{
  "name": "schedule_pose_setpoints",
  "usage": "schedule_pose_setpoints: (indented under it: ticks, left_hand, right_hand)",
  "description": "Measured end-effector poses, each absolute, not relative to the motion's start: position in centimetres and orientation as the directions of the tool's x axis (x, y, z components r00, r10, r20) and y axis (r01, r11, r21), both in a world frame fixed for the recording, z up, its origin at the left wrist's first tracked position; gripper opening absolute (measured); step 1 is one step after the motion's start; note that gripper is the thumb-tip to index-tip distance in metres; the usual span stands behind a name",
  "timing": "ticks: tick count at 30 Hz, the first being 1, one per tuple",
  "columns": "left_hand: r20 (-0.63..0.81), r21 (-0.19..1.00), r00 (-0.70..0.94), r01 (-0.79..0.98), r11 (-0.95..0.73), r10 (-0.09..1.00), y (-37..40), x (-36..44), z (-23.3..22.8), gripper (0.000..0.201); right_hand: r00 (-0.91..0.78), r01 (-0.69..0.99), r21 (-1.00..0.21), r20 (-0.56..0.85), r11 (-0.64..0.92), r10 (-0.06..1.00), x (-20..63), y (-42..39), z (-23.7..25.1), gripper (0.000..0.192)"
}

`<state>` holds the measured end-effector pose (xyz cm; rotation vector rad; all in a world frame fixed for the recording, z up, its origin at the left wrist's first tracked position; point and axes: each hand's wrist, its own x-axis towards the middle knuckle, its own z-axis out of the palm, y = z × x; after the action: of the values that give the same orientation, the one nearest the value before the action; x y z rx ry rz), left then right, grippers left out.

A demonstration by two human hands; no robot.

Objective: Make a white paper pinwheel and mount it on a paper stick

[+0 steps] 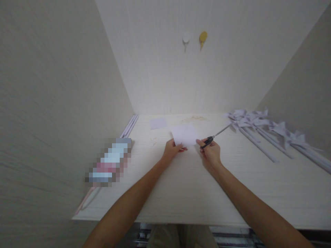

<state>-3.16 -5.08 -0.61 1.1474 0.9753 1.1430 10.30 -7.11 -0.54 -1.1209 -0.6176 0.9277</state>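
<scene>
A pale square of paper (184, 134) is held up over the table in front of me. My left hand (172, 150) pinches its lower left edge between thumb and fingers. On the other side, my right hand (211, 151) is closed around a black-handled tool (207, 141) with a thin metal shaft pointing up and right; its exact kind is hard to make out. The right thumb meets the paper's lower right corner. Behind the left hand, another paper square (158, 123) lies flat on the table.
Several paper pinwheels (248, 120) on rolled paper sticks (261, 146) lie at the right. More paper sticks (130, 125) rest at the back left, beyond a blurred-out phone-like object (111, 162) with a cable (86, 199). Two hooks (203, 36) hang on the back wall.
</scene>
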Motion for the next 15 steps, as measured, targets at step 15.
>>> schedule_pose_setpoints:
  ticks: [15]
  left_hand:
    - [-0.021,0.952,0.076,-0.304,0.043,0.997,-5.8,-2.5,-0.6,0.024]
  right_hand:
    - [0.276,-0.170,-0.982,0.035,0.085,0.960,8.1,-8.3,-0.7,0.027]
